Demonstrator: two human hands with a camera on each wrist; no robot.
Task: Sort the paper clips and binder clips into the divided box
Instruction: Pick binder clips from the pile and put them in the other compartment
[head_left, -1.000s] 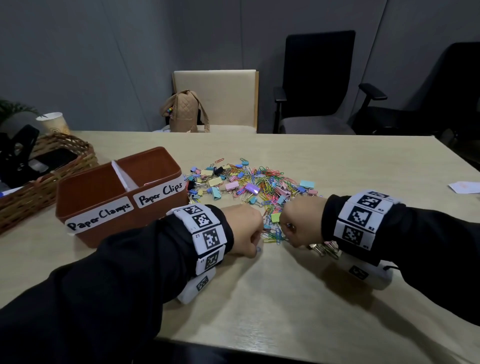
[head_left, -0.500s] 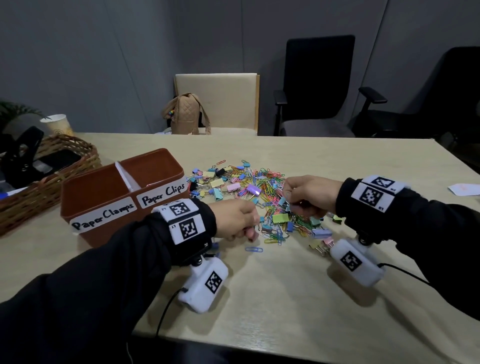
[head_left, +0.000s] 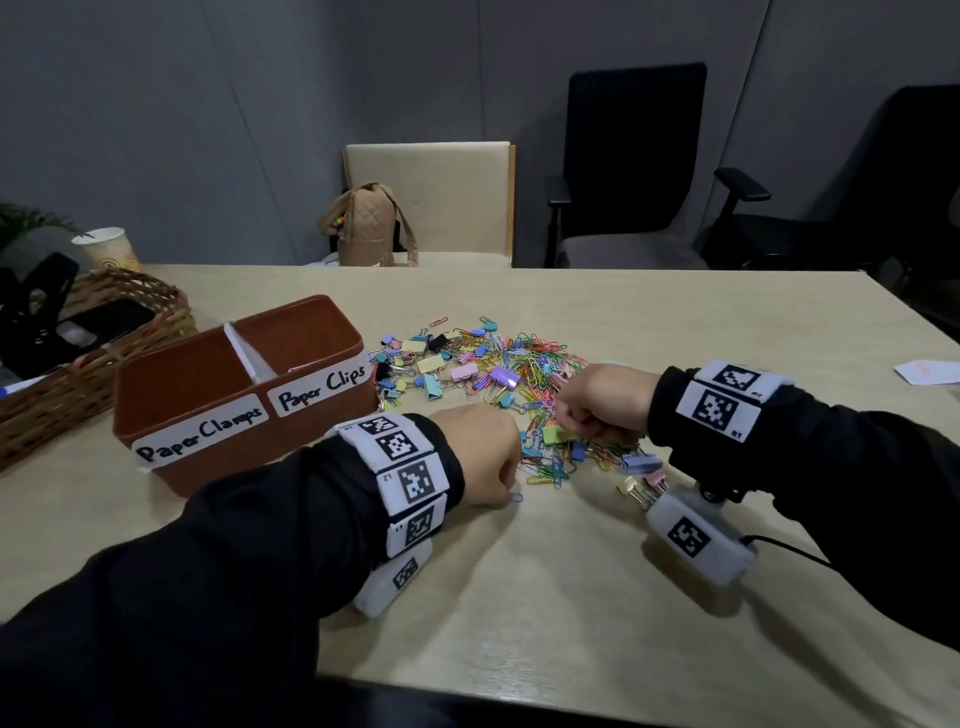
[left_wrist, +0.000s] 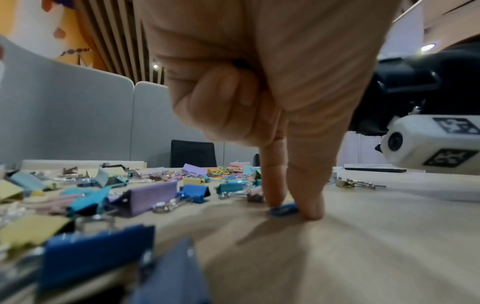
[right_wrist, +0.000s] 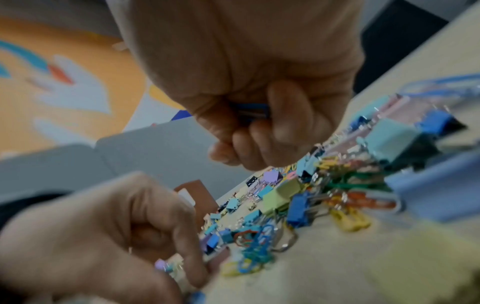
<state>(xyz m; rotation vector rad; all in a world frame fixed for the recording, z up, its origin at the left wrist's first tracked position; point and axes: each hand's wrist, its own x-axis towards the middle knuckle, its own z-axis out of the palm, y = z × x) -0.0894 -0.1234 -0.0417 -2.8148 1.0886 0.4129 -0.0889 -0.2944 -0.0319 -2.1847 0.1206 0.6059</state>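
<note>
Both hands have shifted since half a second ago: the left hand (head_left: 480, 457) has dropped nearer the table edge onto a lone blue paper clip (head_left: 516, 498), and the right hand (head_left: 602, 402) has drawn slightly back toward the near rim of the pile.

Nearest, the left hand has thumb and forefinger (left_wrist: 306, 197) set down on the table (head_left: 519, 597), pinching the blue paper clip between their tips; its other fingers are curled into the palm. That clip lies apart from the heap, on its near side.

Just right of it and a little farther off, the right hand is balled into a fist over the near edge of the clip pile (head_left: 483, 369); the right wrist view shows a small blue binder clip (right_wrist: 253, 111) clamped inside the curled fingers.

Beyond both hands the mixed paper clips and binder clips spread across the table. Left of the left hand stands the divided box (head_left: 171, 379), its nearer compartment labelled "Paper Clamps", its farther one "Paper Clips". A wicker basket (head_left: 78, 379) sits farther left.
</note>
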